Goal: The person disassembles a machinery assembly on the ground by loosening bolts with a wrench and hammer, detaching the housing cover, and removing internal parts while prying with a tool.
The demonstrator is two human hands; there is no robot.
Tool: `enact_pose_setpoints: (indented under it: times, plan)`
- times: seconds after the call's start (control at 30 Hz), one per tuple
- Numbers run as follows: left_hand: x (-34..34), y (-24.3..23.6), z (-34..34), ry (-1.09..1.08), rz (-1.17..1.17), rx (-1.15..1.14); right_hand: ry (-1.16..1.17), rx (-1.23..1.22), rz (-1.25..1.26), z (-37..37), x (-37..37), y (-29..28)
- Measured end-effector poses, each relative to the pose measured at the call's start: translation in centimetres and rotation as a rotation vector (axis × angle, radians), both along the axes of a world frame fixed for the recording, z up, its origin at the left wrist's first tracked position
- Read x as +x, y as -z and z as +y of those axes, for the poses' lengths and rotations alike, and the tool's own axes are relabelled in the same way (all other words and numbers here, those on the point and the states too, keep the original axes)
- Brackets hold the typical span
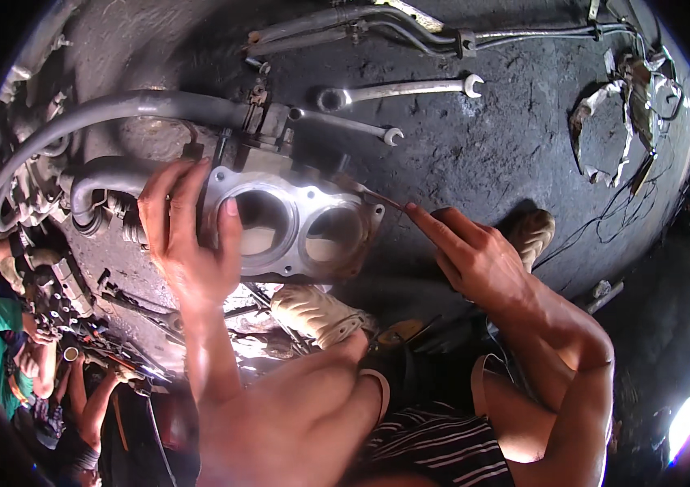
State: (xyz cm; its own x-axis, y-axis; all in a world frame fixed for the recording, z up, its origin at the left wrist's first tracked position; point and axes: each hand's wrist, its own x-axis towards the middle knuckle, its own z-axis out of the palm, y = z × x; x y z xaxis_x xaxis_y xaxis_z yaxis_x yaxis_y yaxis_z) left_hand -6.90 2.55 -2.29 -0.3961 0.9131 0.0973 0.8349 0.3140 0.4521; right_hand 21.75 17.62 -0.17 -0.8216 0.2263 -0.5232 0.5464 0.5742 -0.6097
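Note:
A cast metal housing [299,213] with two round bores and a bright flat flange sits in the middle, its open face towards me. My left hand [187,235] grips its left end, the thumb lying over the rim of the larger bore and the fingers along the outer side. From the right, my right hand [479,256] pinches a thin, flat blade-like tool [384,199], the index finger stretched along it. The tool's tip lies near the flange's upper right edge. Its exact kind cannot be made out.
Two combination wrenches, a larger one [410,89] and a smaller one [345,122], lie beyond the housing. A thick grey hose [134,105] curves off left. Metal pipes [410,28] lie at the back, a torn gasket [604,130] at far right. Co-workers' hands [36,341] show lower left.

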Motion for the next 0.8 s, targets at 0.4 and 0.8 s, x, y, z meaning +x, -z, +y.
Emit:
enact_pose_setpoints:
  times: [0.4, 0.8]
  plan:
    - [0.3, 0.0, 0.1, -0.012, -0.007, 0.037, -0.295, 0.172, -0.137, 2.1, -6.9, -6.9]
    - [-0.3, 0.1, -1.9, -0.132, -0.020, 0.152, -0.576, 0.371, -0.203, 1.5, -14.0, -9.6]
